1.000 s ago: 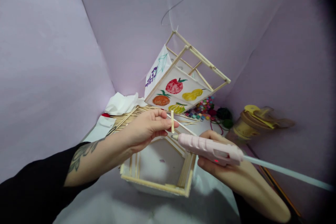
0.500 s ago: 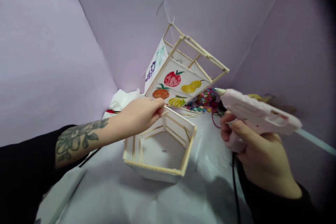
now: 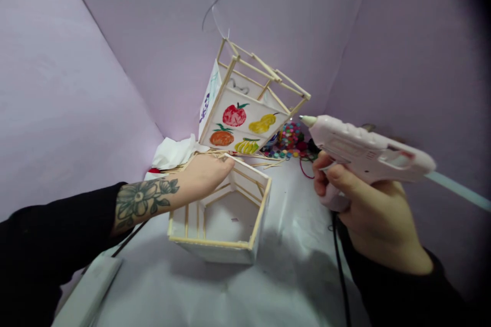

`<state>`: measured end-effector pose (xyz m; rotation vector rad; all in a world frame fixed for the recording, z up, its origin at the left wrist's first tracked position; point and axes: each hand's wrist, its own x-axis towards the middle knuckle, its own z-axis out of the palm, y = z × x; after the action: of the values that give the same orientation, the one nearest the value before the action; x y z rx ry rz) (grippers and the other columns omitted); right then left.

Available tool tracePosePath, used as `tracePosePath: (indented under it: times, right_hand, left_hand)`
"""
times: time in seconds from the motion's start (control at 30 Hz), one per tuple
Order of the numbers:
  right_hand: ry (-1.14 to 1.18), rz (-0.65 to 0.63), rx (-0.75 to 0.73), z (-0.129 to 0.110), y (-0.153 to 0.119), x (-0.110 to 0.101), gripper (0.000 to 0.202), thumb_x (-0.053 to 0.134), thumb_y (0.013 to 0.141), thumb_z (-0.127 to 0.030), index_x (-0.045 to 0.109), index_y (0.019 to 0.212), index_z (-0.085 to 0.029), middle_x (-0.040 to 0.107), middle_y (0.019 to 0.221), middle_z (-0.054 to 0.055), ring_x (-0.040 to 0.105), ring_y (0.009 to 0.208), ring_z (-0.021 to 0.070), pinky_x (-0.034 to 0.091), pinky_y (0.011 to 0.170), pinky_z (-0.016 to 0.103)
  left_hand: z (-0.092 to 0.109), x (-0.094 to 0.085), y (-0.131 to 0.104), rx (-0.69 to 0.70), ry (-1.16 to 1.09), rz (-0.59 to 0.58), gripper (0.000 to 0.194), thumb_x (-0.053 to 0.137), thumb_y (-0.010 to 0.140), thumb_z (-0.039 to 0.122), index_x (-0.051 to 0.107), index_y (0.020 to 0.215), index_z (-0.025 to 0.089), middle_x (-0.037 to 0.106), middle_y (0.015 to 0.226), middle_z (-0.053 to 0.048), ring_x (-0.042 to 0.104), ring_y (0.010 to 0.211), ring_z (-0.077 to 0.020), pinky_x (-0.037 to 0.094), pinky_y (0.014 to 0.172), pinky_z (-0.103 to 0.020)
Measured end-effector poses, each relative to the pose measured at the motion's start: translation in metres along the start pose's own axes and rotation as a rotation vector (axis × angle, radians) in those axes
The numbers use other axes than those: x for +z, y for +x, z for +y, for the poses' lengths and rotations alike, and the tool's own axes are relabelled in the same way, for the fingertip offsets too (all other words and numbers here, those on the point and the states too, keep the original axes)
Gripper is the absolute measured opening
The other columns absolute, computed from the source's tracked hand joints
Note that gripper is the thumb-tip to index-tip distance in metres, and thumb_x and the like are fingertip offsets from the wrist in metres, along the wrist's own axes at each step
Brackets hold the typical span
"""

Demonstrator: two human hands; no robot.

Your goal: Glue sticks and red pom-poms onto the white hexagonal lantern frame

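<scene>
A pale pink glue gun (image 3: 360,150) is gripped in my right hand (image 3: 376,214), its nozzle pointing left and a clear glue stick jutting from its back. My left hand (image 3: 205,176) is at the far left rim of an open-topped, white-walled box (image 3: 213,242) edged with wooden sticks; its fingertips are hidden, and what they hold cannot be made out. Behind the box, a tilted stick-framed lantern (image 3: 245,122) with painted fruit on its white panel hangs from a wire.
White crumpled tissue (image 3: 174,150) lies behind my left hand beside loose wooden sticks (image 3: 268,161). Colourful pompoms (image 3: 290,135) are heaped behind the lantern. A black cable (image 3: 339,271) runs down from the glue gun. A pale bar (image 3: 88,291) lies at the lower left.
The view has shifted, so the lantern and box appear further left. My left hand has moved from above the box's far rim to lower behind it. The glue gun is still held.
</scene>
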<state>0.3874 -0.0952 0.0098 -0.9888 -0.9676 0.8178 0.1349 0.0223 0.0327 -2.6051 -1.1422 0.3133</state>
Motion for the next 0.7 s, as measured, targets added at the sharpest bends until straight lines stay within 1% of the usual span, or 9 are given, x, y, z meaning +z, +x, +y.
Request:
tracePosePath:
  times: [0.1,0.17,0.27,0.37,0.5,0.6,0.7]
  right_hand:
    - [0.008,-0.029,0.005,0.000,0.000,0.000,0.013,0.080,0.081,-0.038,0.070,0.085,-0.029,0.062,0.073,0.000,0.053,0.059,0.0168,0.042,0.052,0.030]
    - [0.009,-0.024,0.008,0.000,0.000,0.000,0.015,0.080,0.080,-0.038,0.069,0.086,-0.028,0.063,0.074,0.000,0.053,0.059,0.0158,0.043,0.051,0.029]
    - [-0.027,-0.001,0.032,0.001,-0.001,0.000,0.019,0.081,0.079,-0.038,0.068,0.087,-0.027,0.065,0.079,0.001,0.053,0.057,0.0156,0.043,0.048,0.029]
    - [-0.061,0.006,0.062,0.002,-0.003,0.000,0.019,0.080,0.079,-0.038,0.068,0.088,-0.027,0.066,0.082,0.002,0.055,0.057,0.0156,0.045,0.047,0.030]
    - [-0.062,0.001,0.064,0.002,-0.003,0.000,0.016,0.080,0.078,-0.036,0.069,0.088,-0.030,0.067,0.084,0.001,0.056,0.058,0.0149,0.045,0.047,0.028]
    - [-0.078,-0.025,0.066,0.002,-0.003,0.000,0.014,0.079,0.080,-0.037,0.070,0.086,-0.029,0.066,0.079,0.000,0.055,0.057,0.0152,0.044,0.047,0.028]
    - [-0.069,-0.036,0.098,0.001,-0.005,0.001,0.018,0.080,0.079,-0.041,0.070,0.087,-0.027,0.065,0.074,0.002,0.055,0.058,0.0163,0.043,0.046,0.029]
  left_hand:
    - [0.005,-0.003,0.000,-0.008,0.021,-0.010,0.029,0.041,0.095,0.009,0.061,0.115,0.015,0.072,0.084,-0.012,0.071,0.081,-0.0274,0.050,0.071,-0.034]
    - [0.008,-0.006,0.001,-0.012,0.039,-0.016,0.030,0.039,0.095,0.008,0.061,0.115,0.012,0.073,0.087,-0.013,0.072,0.081,-0.0283,0.051,0.071,-0.034]
    - [0.013,-0.010,0.003,-0.037,0.063,-0.070,0.032,0.040,0.094,0.005,0.060,0.118,0.011,0.075,0.093,-0.016,0.073,0.085,-0.0298,0.053,0.070,-0.035]
    - [0.016,-0.011,0.005,-0.053,0.081,-0.124,0.034,0.039,0.093,0.004,0.059,0.120,0.011,0.075,0.096,-0.016,0.075,0.086,-0.0318,0.054,0.068,-0.037]
    - [0.014,-0.003,0.006,-0.052,0.080,-0.086,0.035,0.040,0.092,0.004,0.059,0.121,0.010,0.074,0.087,-0.017,0.074,0.083,-0.0333,0.054,0.066,-0.039]
    - [0.012,0.003,0.008,-0.054,0.071,-0.052,0.035,0.042,0.091,0.004,0.059,0.121,0.010,0.073,0.083,-0.016,0.074,0.081,-0.0330,0.054,0.066,-0.039]
    - [0.013,0.004,0.009,-0.059,0.071,-0.055,0.034,0.042,0.091,0.005,0.061,0.118,0.011,0.072,0.081,-0.016,0.073,0.080,-0.0328,0.054,0.067,-0.039]
